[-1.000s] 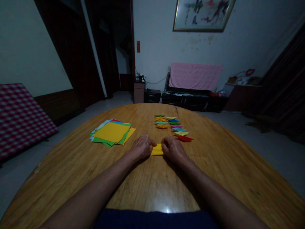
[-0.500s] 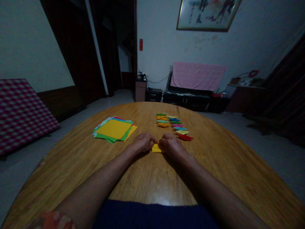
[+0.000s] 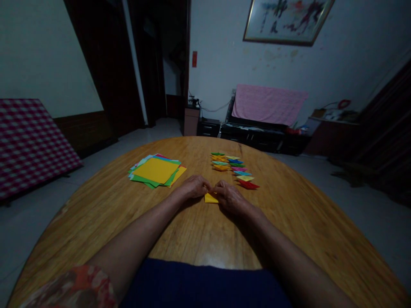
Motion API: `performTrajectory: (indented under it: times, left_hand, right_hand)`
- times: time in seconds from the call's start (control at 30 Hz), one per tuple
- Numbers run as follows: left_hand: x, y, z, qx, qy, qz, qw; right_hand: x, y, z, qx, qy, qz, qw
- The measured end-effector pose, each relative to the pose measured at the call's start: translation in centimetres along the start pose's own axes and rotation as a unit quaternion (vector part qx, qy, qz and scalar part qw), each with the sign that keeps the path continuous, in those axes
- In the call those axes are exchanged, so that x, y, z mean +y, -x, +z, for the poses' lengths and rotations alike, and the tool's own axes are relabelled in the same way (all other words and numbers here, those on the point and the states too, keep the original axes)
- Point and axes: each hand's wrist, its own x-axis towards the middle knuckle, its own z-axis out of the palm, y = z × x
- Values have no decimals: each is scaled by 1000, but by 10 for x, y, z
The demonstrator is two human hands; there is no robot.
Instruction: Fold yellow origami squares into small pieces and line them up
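A small folded piece of yellow paper [image 3: 211, 198] lies on the table in front of me, its lower edge toward my body. My left hand [image 3: 196, 187] has its fingers closed at the paper's upper left edge. From the other side, my right hand [image 3: 229, 196] pinches the paper's upper right part and covers much of it. The fingertips of both hands nearly meet over the top edge, so the fold there is hidden.
A loose stack of coloured paper squares [image 3: 157, 170], yellow on top, lies to the left. Several folded paper boats [image 3: 237, 169] stand in two rows beyond my right hand, a red boat [image 3: 248, 185] nearest. All rest on a round wooden table [image 3: 199, 239].
My right fingertips have shifted slightly along the top edge of the yellow paper. Both hands stay on it. The whole view has tilted a little.
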Motion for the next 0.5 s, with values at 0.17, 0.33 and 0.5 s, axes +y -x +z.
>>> performTrajectory:
  times: [0.17,0.33,0.5]
  left_hand:
    - [-5,1,5,18,13,11,1000]
    - [-7,0,3,6,22,27,999]
    - [-5,4,-1,-4,39,23,999]
  right_hand:
    - [-2,0,-1,-21,13,9,1000]
    - [-2,-1,0,-27,14,15,999]
    - [0,-1,0,-15,-7,2,1000]
